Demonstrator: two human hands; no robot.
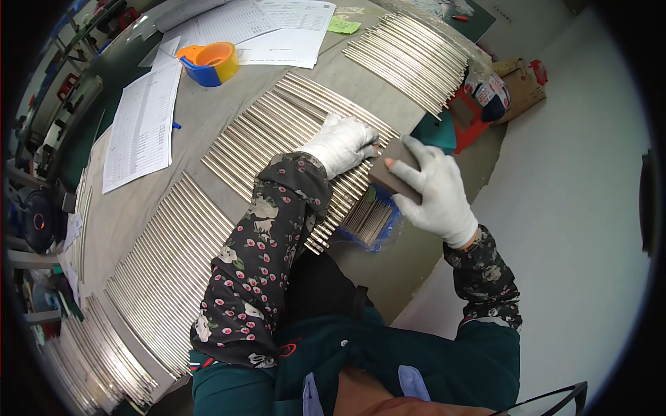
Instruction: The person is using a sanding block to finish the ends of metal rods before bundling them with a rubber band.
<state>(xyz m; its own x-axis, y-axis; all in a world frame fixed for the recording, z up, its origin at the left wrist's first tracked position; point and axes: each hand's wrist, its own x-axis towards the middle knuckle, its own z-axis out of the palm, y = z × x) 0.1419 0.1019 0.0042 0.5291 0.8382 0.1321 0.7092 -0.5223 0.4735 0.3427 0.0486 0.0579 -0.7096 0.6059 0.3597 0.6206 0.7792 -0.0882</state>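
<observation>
My left hand, in a white glove with bare fingertips, presses on a row of shiny metal rods lying side by side on the table. Its fingers curl over the rods near their right ends. In my right hand, gloved the same way, is a brown-grey rectangular block, gripped with the fingers over its top and right side. The block sits right against the rod ends, just right of my left hand; its underside is hidden.
More metal rods lie in groups at the far right, near left and lower left. An orange and blue tape dispenser and paper sheets are farther back. Below the edge, a blue-lined container holds rods. A white wall stands right.
</observation>
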